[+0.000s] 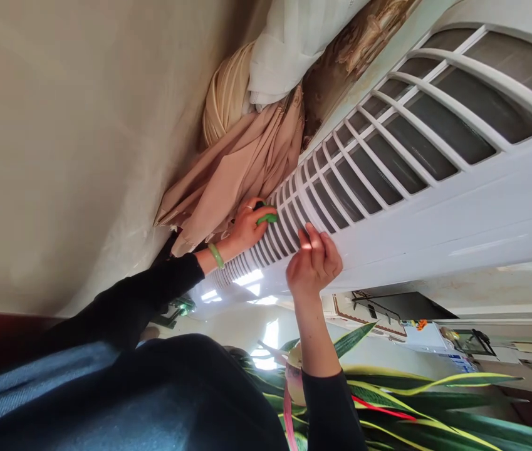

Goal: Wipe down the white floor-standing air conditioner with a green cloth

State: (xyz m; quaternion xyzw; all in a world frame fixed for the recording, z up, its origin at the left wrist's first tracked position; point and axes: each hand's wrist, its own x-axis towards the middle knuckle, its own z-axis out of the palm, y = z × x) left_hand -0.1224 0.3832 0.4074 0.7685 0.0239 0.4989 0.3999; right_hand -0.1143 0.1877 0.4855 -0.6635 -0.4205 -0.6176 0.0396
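My left hand (249, 227), with a ring and a green bangle (216, 255) on its wrist, is closed around a small green and black object (268, 217). Its kind is unclear because the fingers cover most of it. That hand rests against the slatted grille (359, 160) of a tall white appliance (435, 225), which looks like a floor-standing air conditioner. At the grille's near edge is my right hand (313, 262), its fingers curled and the fingertips by the slats. Whatever they may pinch is hidden.
Pinkish and cream curtains (242, 169) hang bunched beside the appliance, next to a pale wall (73, 138). A plant with long yellow-edged leaves (416, 401) stands close to my right arm. Further back are a dark screen (406, 305) and household items.
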